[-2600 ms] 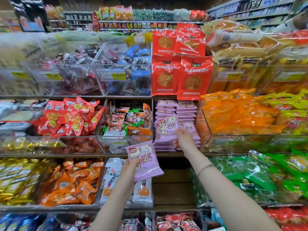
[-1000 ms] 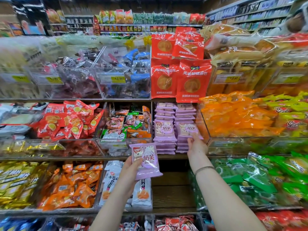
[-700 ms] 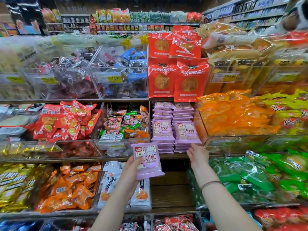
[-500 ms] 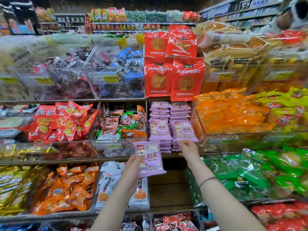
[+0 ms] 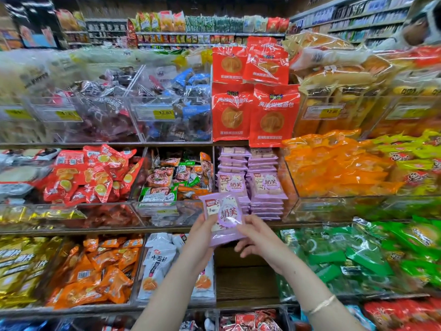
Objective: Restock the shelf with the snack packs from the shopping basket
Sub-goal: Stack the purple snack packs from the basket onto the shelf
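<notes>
Left hand [image 5: 201, 238] and right hand [image 5: 257, 237] meet on raised forearms before the shelf [image 5: 107, 229], just below its purple stacks [image 5: 251, 185]. Both pinch one purple pack [image 5: 224, 215], nearly upright between them, thumbs on its front.

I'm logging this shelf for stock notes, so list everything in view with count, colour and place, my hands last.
Purple plastic snack pack: one, purple-white, held before middle shelf.
Stacked purple snack packs: two stacks, purple, middle shelf centre.
Red bread bags: four, red, top shelf centre.
Orange crinkly packs: many, orange, middle shelf right.
Green plastic packs: many, green, lower shelf right.
Left hand: one, grips pack's left side.
Right hand: one, pinches pack's right edge.
</notes>
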`<state>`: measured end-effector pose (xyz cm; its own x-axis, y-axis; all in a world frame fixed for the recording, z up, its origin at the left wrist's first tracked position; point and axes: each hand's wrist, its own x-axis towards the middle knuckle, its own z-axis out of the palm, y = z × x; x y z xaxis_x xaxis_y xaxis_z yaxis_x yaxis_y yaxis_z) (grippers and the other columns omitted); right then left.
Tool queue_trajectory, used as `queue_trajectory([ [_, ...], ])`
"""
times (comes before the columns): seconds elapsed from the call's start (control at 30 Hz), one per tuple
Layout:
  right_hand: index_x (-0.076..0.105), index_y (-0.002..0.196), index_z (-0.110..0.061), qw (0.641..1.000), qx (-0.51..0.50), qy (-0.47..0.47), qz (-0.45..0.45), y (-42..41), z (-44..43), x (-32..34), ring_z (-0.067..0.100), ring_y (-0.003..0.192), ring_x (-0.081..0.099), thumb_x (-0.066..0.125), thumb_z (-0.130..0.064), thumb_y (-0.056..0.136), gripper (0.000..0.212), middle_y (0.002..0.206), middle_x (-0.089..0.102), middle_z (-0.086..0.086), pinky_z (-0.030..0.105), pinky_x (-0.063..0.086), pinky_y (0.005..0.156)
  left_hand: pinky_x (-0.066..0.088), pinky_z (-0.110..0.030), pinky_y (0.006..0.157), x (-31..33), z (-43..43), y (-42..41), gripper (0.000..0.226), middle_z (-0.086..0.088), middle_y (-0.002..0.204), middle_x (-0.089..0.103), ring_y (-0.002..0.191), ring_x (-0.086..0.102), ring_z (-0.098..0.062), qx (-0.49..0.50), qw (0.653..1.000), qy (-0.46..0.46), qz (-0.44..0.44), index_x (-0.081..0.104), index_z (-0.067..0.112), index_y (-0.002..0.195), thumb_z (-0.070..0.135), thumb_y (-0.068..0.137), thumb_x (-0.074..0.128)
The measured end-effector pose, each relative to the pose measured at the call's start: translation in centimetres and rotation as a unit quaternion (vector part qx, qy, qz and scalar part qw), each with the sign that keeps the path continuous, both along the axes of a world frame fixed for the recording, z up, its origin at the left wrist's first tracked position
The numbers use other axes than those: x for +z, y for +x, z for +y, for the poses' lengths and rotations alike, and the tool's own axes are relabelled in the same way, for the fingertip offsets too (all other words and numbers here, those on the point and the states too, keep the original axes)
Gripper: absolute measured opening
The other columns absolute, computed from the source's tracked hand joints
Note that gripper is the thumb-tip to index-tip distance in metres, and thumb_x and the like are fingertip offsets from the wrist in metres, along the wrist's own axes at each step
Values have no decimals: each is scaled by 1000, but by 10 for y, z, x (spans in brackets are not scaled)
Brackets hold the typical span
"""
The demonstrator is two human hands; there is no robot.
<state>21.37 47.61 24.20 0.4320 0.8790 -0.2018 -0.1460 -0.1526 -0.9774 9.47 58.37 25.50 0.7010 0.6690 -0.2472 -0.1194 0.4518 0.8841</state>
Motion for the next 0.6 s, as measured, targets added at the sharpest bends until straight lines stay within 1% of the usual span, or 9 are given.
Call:
queue_trajectory([
  [0.07,55,112,-14,997,-63,41,28,-2,-1,3,17,63,64,63,-28,89,28,90,68,8,25,52,55,53,-27,73,5,-5,11,21,-2,105,73,92,70,-16,-23,998,61,11,58,20,116,26,98,50],
  [0.13,58,109,-9,985,-131,71,82,6,1,7,14,59,61,57,-19,93,20,90,65,12,24,52,52,47,-16,76,4,-2,19,23,3,112,67,96,63,-5,-8,965,251,76,57,22,113,36,97,47],
  [0.17,58,109,-9,981,-153,77,89,12,3,10,14,59,62,55,-18,94,18,92,65,11,24,52,53,42,-11,75,3,4,21,24,7,113,64,96,58,0,30,917,381,111,55,24,112,40,97,46],
  [0.2,58,110,-9,979,-169,79,85,19,5,12,13,59,62,54,-18,94,18,94,66,11,23,53,53,39,-11,78,3,11,20,28,11,112,59,98,53,1,83,847,507,140,54,23,115,42,97,46],
  [0.27,55,114,-8,976,-195,76,62,33,14,17,11,59,63,53,-19,95,21,93,65,9,22,53,54,37,-21,84,0,33,19,35,7,108,55,102,48,-8,160,709,662,183,55,16,117,41,94,50],
  [0.3,54,115,-7,976,-203,67,47,40,20,21,10,58,63,52,-19,96,23,89,65,8,22,53,54,39,-27,84,-2,44,17,34,3,104,57,101,50,-14,169,667,696,205,57,13,114,39,93,53],
  [0.43,47,121,-5,977,-208,-8,-45,58,60,33,9,50,61,49,-19,97,28,84,63,8,20,51,50,37,-33,72,-24,70,15,20,1,81,53,80,53,-23,123,556,775,275,55,17,87,37,90,55],
  [0.53,39,134,-9,970,-191,-66,-133,61,87,35,11,56,59,45,-20,98,38,97,61,5,23,47,48,33,-33,72,-32,75,17,21,3,79,51,77,49,-21,144,546,781,265,51,19,83,38,90,48],
  [0.6,38,138,-14,935,-170,-138,-280,62,95,34,17,78,61,40,-27,99,42,117,59,6,25,42,62,29,-32,72,-34,76,19,23,3,79,50,77,47,-20,157,544,781,264,50,20,82,40,90,43],
])
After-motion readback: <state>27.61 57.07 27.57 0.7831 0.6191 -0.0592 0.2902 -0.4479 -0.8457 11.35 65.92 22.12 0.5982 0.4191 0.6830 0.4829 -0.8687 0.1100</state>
